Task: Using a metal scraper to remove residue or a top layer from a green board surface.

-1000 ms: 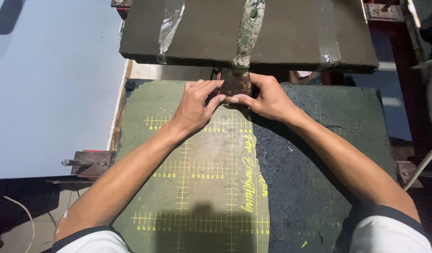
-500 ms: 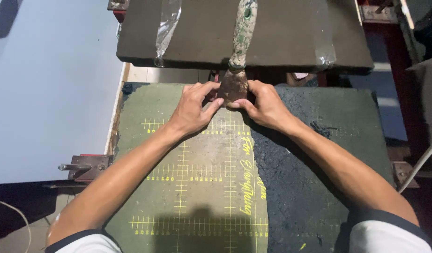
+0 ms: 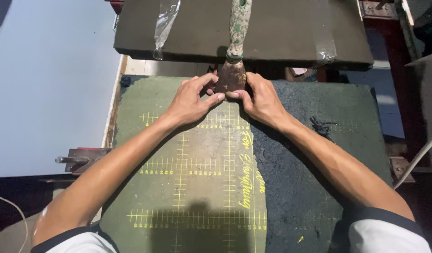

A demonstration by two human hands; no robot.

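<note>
A scraper with a rusty brown blade (image 3: 231,76) and a paint-speckled handle (image 3: 238,26) points down at the far edge of a dark green pad (image 3: 188,187) marked with yellow grid lines. My left hand (image 3: 191,99) and my right hand (image 3: 260,100) meet at the blade's lower edge. The fingertips of both press on or pinch something small right under the blade; what it is stays hidden by the fingers.
A raised dark platen (image 3: 281,33) with clear tape strips (image 3: 165,23) hangs over the pad's far side. The pad's right half (image 3: 314,154) is rough and black. A pale blue surface (image 3: 47,84) lies left, a metal bracket (image 3: 80,158) at its edge, a white cable (image 3: 420,157) right.
Both hands stay at the scraper blade with barely any shift of the fingers; the view has drifted slightly.
</note>
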